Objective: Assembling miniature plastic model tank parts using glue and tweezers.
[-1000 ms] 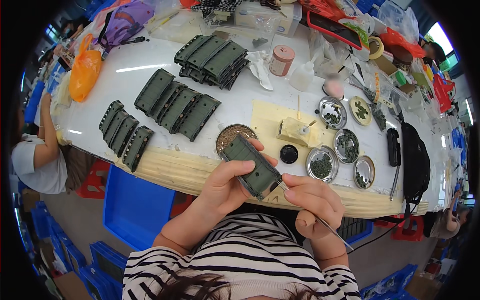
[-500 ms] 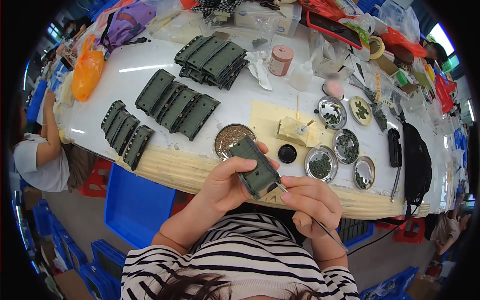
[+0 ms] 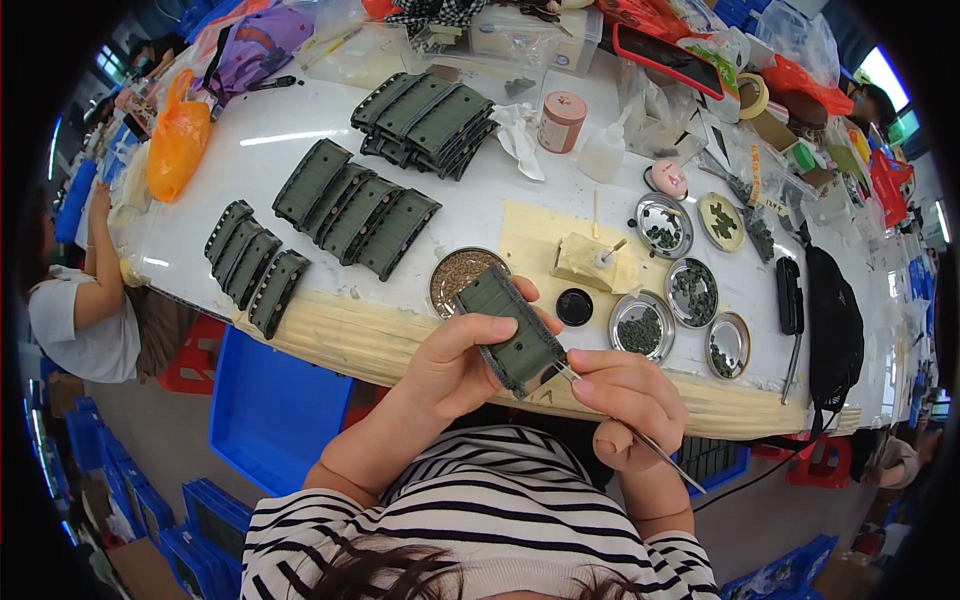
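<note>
My left hand (image 3: 458,362) is closed round a dark green, slightly curved panel piece (image 3: 508,335), thumb on its face and fingers behind it. It is held tilted over the table's front edge. Between the fingers of my right hand (image 3: 632,402) is a pair of thin metal tweezers (image 3: 650,446), their tips at the panel's lower right end. Whether the tips grip a small part cannot be made out. Behind the panel stands a round metal dish (image 3: 447,268) of brown grains, partly covered by it. A small black round pot (image 3: 574,307) lies just beyond my right hand.
Similar green panels lie in rows (image 3: 355,207) and a stack (image 3: 425,112) at the left. Small metal dishes (image 3: 642,350) with green bits stand at the right, near a yellowish block (image 3: 585,262). A blue tray (image 3: 270,415) is below the table edge. Another person (image 3: 85,310) sits far left.
My right hand and the tweezers have shifted slightly right and down, the tips drawing outward along the panel's end. The panel has tilted a little in my left hand.
</note>
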The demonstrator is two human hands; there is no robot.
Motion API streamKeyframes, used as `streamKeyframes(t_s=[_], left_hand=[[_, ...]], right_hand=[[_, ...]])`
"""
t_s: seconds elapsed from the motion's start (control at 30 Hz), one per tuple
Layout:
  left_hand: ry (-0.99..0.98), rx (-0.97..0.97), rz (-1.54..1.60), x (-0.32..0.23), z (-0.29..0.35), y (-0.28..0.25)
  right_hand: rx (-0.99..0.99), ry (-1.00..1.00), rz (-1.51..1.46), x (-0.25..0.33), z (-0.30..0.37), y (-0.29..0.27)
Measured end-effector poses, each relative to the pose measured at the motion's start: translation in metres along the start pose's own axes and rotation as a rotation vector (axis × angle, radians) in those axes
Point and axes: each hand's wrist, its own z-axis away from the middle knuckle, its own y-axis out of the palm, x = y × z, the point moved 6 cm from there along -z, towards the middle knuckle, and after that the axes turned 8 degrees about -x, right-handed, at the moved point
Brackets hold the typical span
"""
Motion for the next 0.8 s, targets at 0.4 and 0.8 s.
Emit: streamKeyframes(t_s=[0.4,0.8], left_hand=[[-0.039,-0.009,0.04,0.0046,-0.0009,-0.003],[-0.03,-0.01,0.033,0.0066,-0.0018,-0.0019]], right_hand=[[0.049,-0.015,-0.051,-0.0008,-0.0025,-0.0011],[-0.012,-0.022,-0.059,-0.0054,0.0035,-0.001]])
